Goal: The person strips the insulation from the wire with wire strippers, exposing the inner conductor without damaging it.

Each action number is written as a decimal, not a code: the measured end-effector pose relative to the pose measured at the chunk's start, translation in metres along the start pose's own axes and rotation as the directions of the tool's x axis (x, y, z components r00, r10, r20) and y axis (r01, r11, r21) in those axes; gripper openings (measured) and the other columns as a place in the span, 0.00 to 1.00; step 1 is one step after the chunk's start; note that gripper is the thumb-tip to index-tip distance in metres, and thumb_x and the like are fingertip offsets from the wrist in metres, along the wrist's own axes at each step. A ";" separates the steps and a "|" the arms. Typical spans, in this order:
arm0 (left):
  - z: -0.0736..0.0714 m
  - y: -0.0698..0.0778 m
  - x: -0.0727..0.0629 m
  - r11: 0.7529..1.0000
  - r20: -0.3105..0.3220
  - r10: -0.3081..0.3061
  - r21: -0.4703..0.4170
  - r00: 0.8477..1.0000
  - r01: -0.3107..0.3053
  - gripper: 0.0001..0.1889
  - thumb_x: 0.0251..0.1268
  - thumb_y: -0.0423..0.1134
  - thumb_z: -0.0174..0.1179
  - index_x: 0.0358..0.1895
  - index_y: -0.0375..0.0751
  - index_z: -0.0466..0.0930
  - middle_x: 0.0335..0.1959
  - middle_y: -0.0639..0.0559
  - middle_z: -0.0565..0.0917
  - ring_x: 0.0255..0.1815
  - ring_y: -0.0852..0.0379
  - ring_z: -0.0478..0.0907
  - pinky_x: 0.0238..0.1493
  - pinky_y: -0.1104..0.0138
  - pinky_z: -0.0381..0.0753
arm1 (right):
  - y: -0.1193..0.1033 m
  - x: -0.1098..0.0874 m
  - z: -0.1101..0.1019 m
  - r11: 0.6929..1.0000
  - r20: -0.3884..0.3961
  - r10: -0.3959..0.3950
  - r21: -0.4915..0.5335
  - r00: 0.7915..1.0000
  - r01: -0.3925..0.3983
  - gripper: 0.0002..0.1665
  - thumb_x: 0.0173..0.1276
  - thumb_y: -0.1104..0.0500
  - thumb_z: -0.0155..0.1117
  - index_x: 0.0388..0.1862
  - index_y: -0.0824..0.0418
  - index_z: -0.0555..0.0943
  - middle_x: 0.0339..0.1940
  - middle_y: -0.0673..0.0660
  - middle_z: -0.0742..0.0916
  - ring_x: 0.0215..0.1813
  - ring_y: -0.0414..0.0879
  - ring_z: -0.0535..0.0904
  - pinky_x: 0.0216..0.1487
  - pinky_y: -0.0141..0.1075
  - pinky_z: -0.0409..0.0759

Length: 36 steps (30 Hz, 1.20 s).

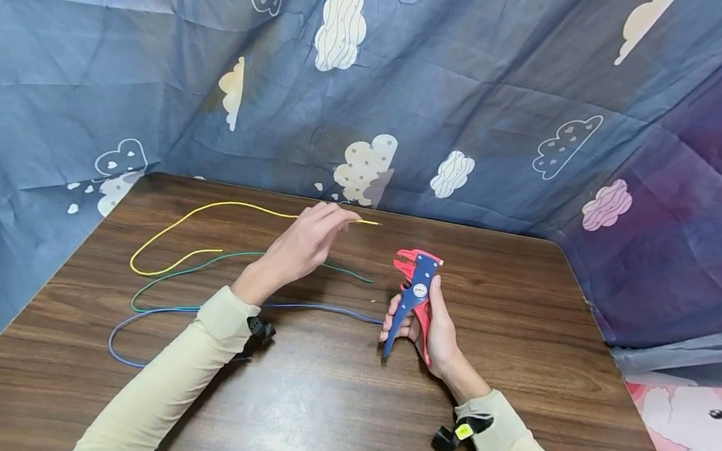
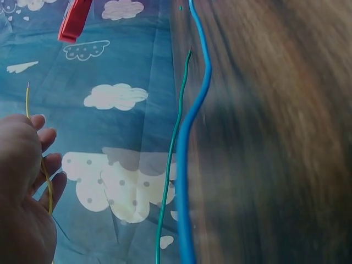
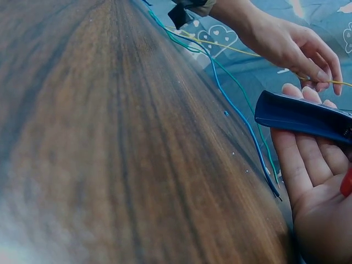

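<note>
My left hand [image 1: 308, 241] pinches a yellow wire [image 1: 253, 207] near its end, above the far part of the table. The wire's tip [image 2: 28, 87] sticks out past the fingertips, its end looking stripped. My right hand [image 1: 439, 325] holds a wire stripper [image 1: 419, 281] with red jaws and blue and red handles. Its fingers lie behind the blue handle [image 3: 302, 114], and the thumb is along the tool's right side. The tool's jaws point away from me, and a gap separates them from the yellow tip.
A green wire [image 1: 350, 272] and a blue wire [image 1: 328, 308] lie on the wooden table [image 1: 518, 339], partly under my left arm. A tiny yellow scrap [image 1: 373, 301] is left of the stripper. A blue cloud-print cloth [image 1: 494, 108] hangs behind the table.
</note>
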<state>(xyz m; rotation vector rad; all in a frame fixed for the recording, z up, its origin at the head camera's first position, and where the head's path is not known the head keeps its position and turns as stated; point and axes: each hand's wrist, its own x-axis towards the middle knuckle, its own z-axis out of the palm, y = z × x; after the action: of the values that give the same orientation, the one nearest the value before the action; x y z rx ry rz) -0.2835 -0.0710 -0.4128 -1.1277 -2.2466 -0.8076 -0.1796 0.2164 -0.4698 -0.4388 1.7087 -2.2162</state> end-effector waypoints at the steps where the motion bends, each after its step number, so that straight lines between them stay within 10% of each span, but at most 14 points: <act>1: 0.000 -0.001 0.000 1.000 -0.005 -0.002 -0.002 1.000 0.002 0.20 0.82 0.23 0.51 0.66 0.43 0.82 0.45 0.52 0.85 0.50 0.50 0.80 0.52 0.55 0.77 | 0.000 0.000 0.000 1.000 -0.001 0.001 0.000 1.000 -0.001 0.52 0.84 0.25 0.14 0.47 0.63 0.78 0.33 0.54 0.89 0.34 0.48 0.92 0.45 0.44 0.93; 16: 0.008 -0.012 -0.009 0.993 0.180 -0.117 0.012 0.977 0.117 0.37 0.71 0.14 0.50 0.79 0.46 0.73 0.59 0.49 0.85 0.64 0.47 0.80 0.66 0.47 0.78 | -0.001 0.000 0.000 1.000 0.021 0.007 -0.008 1.000 -0.006 0.52 0.85 0.26 0.14 0.46 0.61 0.79 0.33 0.54 0.90 0.35 0.48 0.93 0.45 0.44 0.92; 29: 0.009 -0.015 -0.015 0.977 0.183 -0.211 0.040 0.960 0.207 0.44 0.66 0.14 0.53 0.85 0.47 0.65 0.74 0.43 0.79 0.75 0.41 0.76 0.75 0.46 0.77 | 0.001 0.001 -0.001 1.000 0.019 0.010 -0.018 1.000 -0.009 0.50 0.86 0.28 0.14 0.47 0.62 0.78 0.34 0.55 0.90 0.35 0.48 0.93 0.45 0.44 0.92; 36: 0.014 -0.013 -0.012 0.983 0.148 -0.180 0.055 0.972 0.174 0.34 0.70 0.17 0.52 0.76 0.46 0.76 0.68 0.46 0.84 0.61 0.45 0.85 0.58 0.53 0.84 | 0.001 0.000 -0.002 1.000 0.012 0.014 -0.015 1.000 -0.013 0.51 0.85 0.27 0.14 0.46 0.61 0.78 0.33 0.54 0.90 0.35 0.48 0.93 0.45 0.44 0.92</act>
<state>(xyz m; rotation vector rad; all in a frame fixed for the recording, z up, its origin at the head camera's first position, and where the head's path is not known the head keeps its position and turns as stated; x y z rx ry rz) -0.2903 -0.0745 -0.4344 -1.0105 -2.5074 -0.7626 -0.1802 0.2183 -0.4712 -0.4422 1.7186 -2.1880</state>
